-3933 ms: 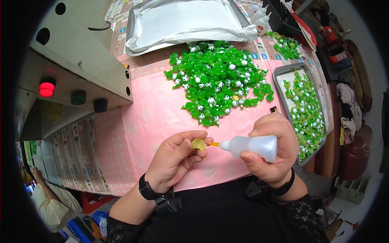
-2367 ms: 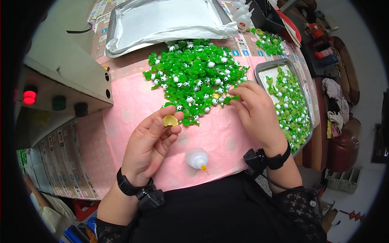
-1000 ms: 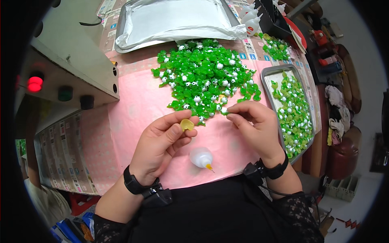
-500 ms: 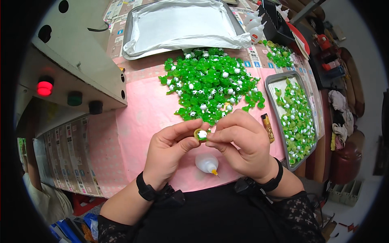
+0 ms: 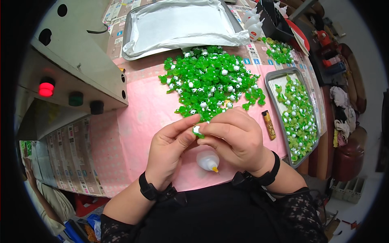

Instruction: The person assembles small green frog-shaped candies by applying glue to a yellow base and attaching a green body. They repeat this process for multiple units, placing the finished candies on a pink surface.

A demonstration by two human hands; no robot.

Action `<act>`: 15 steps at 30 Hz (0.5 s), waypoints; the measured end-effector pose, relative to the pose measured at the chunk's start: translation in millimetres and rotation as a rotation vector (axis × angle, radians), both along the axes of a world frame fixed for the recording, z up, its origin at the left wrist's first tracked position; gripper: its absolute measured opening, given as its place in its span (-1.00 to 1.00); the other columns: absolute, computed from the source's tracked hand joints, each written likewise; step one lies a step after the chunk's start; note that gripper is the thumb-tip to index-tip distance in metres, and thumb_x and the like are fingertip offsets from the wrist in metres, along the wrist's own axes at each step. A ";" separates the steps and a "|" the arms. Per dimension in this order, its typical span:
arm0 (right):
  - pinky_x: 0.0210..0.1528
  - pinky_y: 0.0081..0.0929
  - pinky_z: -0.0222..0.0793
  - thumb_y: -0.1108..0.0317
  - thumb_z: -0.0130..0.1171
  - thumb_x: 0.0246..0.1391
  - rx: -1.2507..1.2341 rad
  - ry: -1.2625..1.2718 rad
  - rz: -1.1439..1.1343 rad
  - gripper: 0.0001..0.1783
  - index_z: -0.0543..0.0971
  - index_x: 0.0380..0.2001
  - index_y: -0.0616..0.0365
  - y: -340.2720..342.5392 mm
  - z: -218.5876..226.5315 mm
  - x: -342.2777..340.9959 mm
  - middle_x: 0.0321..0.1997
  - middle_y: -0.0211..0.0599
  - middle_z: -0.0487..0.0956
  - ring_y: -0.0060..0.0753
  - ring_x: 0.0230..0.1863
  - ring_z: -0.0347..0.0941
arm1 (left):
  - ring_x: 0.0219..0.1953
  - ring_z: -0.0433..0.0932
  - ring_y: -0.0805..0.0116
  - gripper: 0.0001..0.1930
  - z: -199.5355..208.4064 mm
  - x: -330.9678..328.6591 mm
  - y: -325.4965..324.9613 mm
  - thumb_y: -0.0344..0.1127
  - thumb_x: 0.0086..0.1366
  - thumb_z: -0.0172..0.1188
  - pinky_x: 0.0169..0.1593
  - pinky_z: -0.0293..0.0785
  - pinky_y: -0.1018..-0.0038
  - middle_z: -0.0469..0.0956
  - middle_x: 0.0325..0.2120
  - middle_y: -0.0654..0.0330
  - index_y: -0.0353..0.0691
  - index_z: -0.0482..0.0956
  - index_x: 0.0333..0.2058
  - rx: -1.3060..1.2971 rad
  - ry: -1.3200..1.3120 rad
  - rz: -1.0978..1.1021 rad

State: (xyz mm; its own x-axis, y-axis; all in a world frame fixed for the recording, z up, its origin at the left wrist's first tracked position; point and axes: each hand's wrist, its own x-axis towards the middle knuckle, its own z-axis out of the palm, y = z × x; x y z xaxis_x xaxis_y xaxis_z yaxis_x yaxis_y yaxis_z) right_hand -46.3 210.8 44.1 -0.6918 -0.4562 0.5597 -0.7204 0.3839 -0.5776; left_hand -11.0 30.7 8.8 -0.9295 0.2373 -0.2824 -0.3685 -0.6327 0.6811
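Between my fingertips is a small green plastic figure piece [image 5: 198, 131] with a white rounded part on top. My left hand [image 5: 167, 149] pinches it from the left with thumb and forefinger. From the right, the closed fingers of my right hand [image 5: 240, 139] press against the white part and partly cover it. Just below the hands, a small white squeeze bottle [image 5: 207, 160] lies on the pink sheet [image 5: 142, 129], its yellow tip toward me. Beyond my fingers spreads a heap of similar green pieces [image 5: 210, 81], many with white, black-dotted balls.
A paper-lined tray [image 5: 184, 24] stands at the back. More pieces fill a grey tray [image 5: 291, 160] on the right, beside a patterned lighter [image 5: 268, 125]. A metal machine [image 5: 87, 52] with a lit red lamp stands left. White bottles [image 5: 255, 30] and a black box [image 5: 276, 22] are back right.
The piece has turned and shifted slightly left between my hands. My right fingers have moved left over it, covering more of the white part.
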 end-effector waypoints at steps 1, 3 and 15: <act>-0.36 -0.42 0.34 0.43 0.42 -0.27 0.002 -0.009 -0.025 -0.68 0.62 -0.33 0.16 0.9 -0.3 0.3 -0.34 -0.28 0.52 -0.29 -0.37 0.45 | -0.14 0.60 0.41 -0.58 3.8 -0.8 0.4 -0.43 0.31 0.17 -0.03 0.56 0.51 0.60 -0.15 0.09 -0.34 0.40 0.13 0.035 -0.027 -0.005; -0.36 -0.41 0.35 0.41 0.43 -0.26 0.014 -0.037 -0.049 -0.66 0.62 -0.30 0.16 2.5 -2.0 1.7 -0.35 -0.28 0.51 -0.29 -0.36 0.44 | -0.13 0.59 0.40 -0.60 3.9 -1.2 0.2 -0.42 0.32 0.17 -0.02 0.56 0.50 0.60 -0.17 0.10 -0.33 0.39 0.11 0.076 -0.043 -0.037; -0.31 -0.32 0.34 0.38 0.33 -0.13 0.014 -0.202 0.092 -0.75 0.58 -0.32 0.18 8.1 1.1 0.1 -0.36 -0.22 0.49 -0.16 -0.35 0.44 | -0.25 0.45 0.49 -0.79 -4.2 -5.5 -4.2 -0.56 0.17 0.28 -0.16 0.42 0.59 0.46 -0.30 0.23 -0.28 0.52 -0.21 -0.299 0.469 0.040</act>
State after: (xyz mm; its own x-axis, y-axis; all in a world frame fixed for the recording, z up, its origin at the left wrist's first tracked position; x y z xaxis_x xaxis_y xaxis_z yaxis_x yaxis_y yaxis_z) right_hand -46.2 218.8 45.1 -0.7441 -0.5297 0.4070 -0.6231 0.3308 -0.7087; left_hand -16.5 26.6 4.6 -0.9785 0.1721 0.1137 0.0375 -0.3936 0.9185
